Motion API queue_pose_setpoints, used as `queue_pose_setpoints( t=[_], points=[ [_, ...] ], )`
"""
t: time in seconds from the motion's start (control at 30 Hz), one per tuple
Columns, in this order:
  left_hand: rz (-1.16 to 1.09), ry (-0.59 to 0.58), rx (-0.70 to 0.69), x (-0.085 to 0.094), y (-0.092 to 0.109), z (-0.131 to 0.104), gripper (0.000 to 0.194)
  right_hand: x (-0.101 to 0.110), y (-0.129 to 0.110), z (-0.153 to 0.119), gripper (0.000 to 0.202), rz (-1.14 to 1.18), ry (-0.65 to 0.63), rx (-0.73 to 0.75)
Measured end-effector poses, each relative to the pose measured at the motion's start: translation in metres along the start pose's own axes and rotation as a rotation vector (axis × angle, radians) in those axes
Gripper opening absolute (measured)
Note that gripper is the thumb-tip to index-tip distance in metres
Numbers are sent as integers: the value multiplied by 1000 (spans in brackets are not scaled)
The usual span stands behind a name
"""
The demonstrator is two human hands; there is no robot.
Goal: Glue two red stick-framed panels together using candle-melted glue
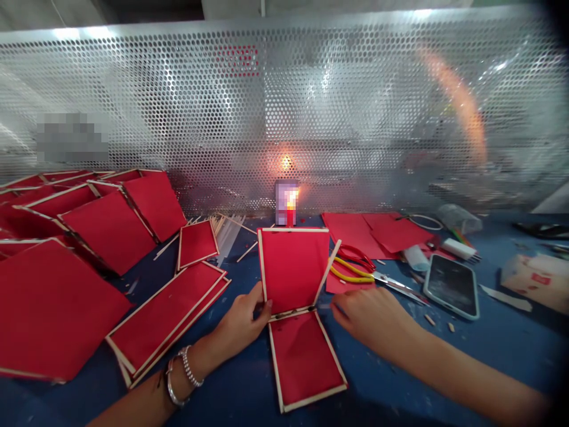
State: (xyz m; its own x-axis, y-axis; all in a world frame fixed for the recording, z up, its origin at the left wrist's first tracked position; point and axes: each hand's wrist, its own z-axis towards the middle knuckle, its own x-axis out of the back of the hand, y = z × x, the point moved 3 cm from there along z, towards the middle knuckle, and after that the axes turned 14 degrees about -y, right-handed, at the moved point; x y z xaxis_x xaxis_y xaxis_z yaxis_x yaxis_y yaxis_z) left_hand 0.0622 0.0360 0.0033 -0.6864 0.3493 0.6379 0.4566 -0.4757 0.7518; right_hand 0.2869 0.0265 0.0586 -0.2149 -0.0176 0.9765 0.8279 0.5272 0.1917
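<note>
Two red panels with pale wooden-strip edges meet in front of me. The upright red panel [293, 267] stands at the back edge of the flat red panel [304, 359]. My left hand [242, 320] pinches the upright panel's lower left edge, thumb in front. A pale wooden strip [329, 273] slants up from that panel's lower right corner. Beside this corner my right hand [373, 314] is closed, palm down, on a thin translucent stick [324, 306] whose tip points at the joint. Behind the upright panel burns a red candle [290, 216], partly hidden.
Framed red panels [169, 320] and red boxes [106, 228] fill the left. Yellow-handled scissors [355, 274], red-handled pliers [358, 258], red sheets [377, 231] and a phone [451, 286] lie right. A perforated metal screen [213, 118] closes off the back.
</note>
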Motion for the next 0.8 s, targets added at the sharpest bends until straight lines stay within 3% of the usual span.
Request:
queue_pose_setpoints(
  t=[0.17,0.23,0.37,0.43,0.5,0.63,0.8],
  points=[
    [-2,-12,-4,0,2,0,19,4,28,-7,20,19,-49,-152],
    [12,-18,6,0,1,0,21,0,40,-7,17,139,-25,-187],
    [20,-26,19,-1,0,0,27,-18,48,2,16,821,71,-138],
    [15,-24,14,0,1,1,28,-32,42,9,11,1201,55,-134],
    [1,-29,2,1,4,1,27,-43,31,16,6,1384,58,-111],
    [-16,-40,-6,2,9,1,27,-49,9,23,26,1337,129,20],
    [21,-8,-5,0,0,0,25,-52,-6,28,27,1323,122,64]
  ],
)
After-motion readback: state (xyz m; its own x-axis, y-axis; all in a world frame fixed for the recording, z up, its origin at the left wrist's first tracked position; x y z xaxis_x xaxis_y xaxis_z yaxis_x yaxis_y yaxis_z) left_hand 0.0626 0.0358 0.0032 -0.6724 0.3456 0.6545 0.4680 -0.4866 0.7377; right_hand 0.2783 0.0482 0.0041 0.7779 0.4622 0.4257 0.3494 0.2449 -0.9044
